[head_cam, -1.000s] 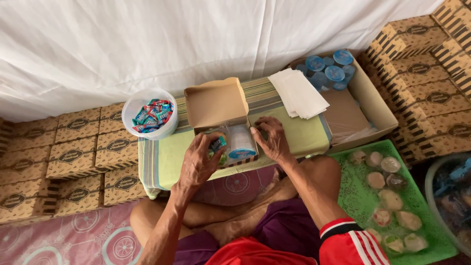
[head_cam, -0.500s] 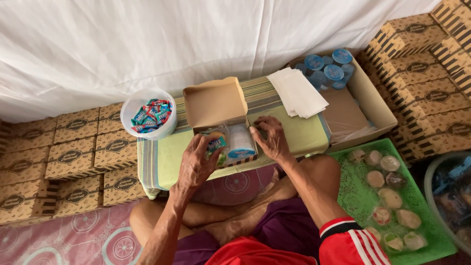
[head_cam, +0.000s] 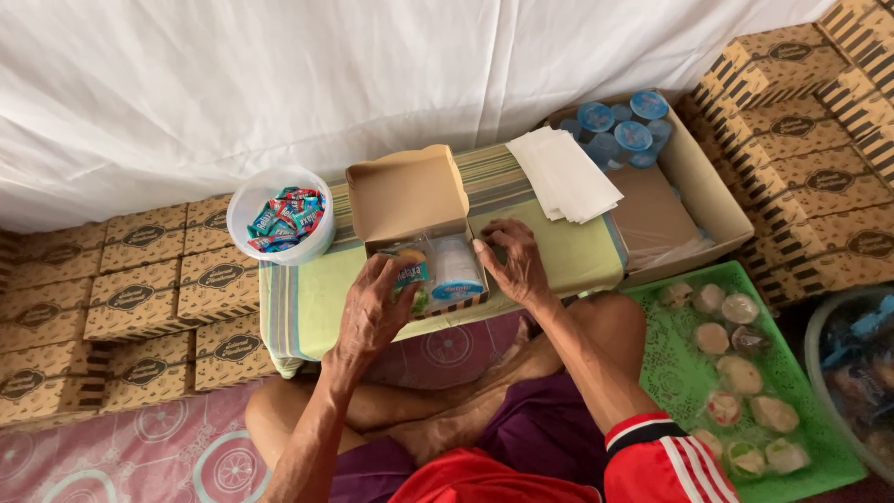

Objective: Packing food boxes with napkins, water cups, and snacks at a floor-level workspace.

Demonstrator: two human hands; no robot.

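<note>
Left grip (head_cam: 372, 312) — fingers inside snack box (head_cam: 424, 247).

Left hand (head_cam: 377, 307) covers near-left corner of open snack box (head_cam: 424, 242); item under fingers unclear. Round tub (head_cam: 852, 373) at right edge cut off, contents blurred. Stacked cartons (head_cam: 56, 373) cut by left edge.

Home snack-packing spot on the floor, stacked printed boxes (head_cam: 130, 298) (both sides), white sheet backdrop (head_cam: 279, 84)
</note>
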